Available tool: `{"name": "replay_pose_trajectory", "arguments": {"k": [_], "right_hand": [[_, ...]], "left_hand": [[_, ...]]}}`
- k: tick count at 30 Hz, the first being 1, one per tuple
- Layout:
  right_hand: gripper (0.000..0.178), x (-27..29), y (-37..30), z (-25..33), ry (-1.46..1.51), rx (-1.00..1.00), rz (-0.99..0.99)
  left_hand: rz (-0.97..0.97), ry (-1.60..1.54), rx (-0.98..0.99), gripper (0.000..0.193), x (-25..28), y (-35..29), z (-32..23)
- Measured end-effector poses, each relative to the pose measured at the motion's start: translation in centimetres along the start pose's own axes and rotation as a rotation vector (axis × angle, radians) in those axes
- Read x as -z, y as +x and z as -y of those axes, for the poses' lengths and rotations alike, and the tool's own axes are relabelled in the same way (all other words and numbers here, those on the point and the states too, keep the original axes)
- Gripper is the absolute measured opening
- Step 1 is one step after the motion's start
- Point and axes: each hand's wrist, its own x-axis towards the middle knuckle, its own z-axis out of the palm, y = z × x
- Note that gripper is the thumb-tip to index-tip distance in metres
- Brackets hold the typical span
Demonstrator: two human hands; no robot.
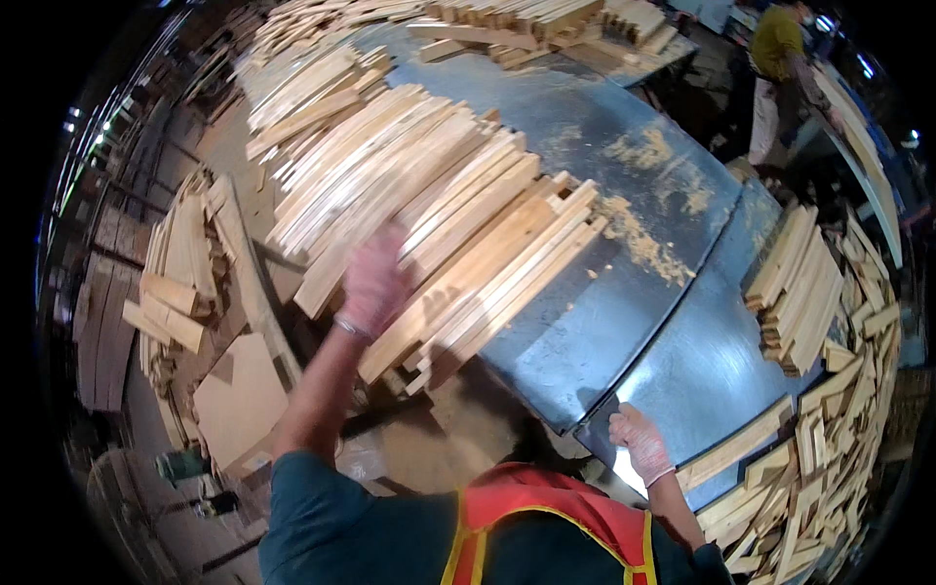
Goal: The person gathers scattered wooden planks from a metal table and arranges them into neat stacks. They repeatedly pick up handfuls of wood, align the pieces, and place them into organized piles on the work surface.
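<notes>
My left hand [378,278], in a pinkish work glove, is smeared by motion over a row of pale wooden boards [458,219]. It is closest to the near part of the boards; its fingers are too blurred to show a grip. The boards lie side by side at a slant on a metal tabletop [565,341]. By the table's near edge, right of a dark seam in the metal, my gloved right hand [641,446] has its fingers curled in. What they hold, if anything, is hidden.
Sawdust [643,239] is scattered across the metal. More boards [517,19] are stacked at the far end. A small stack [798,292] and a heap of offcuts [829,448] lie at right. Another person [777,58] stands at far right. Wood pieces [185,253] lie left.
</notes>
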Motion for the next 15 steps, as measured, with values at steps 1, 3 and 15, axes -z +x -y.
{"name": "replay_pose_trajectory", "arguments": {"k": [1,3,15], "right_hand": [[0.041,1.2,-0.3,-1.5,-0.111,0.011,-0.081],[0.051,1.4,-2.7,-1.5,0.102,0.003,-0.086],[0.076,19.0,-13.1,6.4,-0.052,0.186,-0.517]], "left_hand": [[0.31,0.007,-0.042,0.055,-0.9,-0.3,-3.9],[0.323,0.157,-0.137,0.068,-2.9,-2.4,-7.0],[0.112,0.615,-0.255,0.068,-6.1,3.9,-1.7]]}}
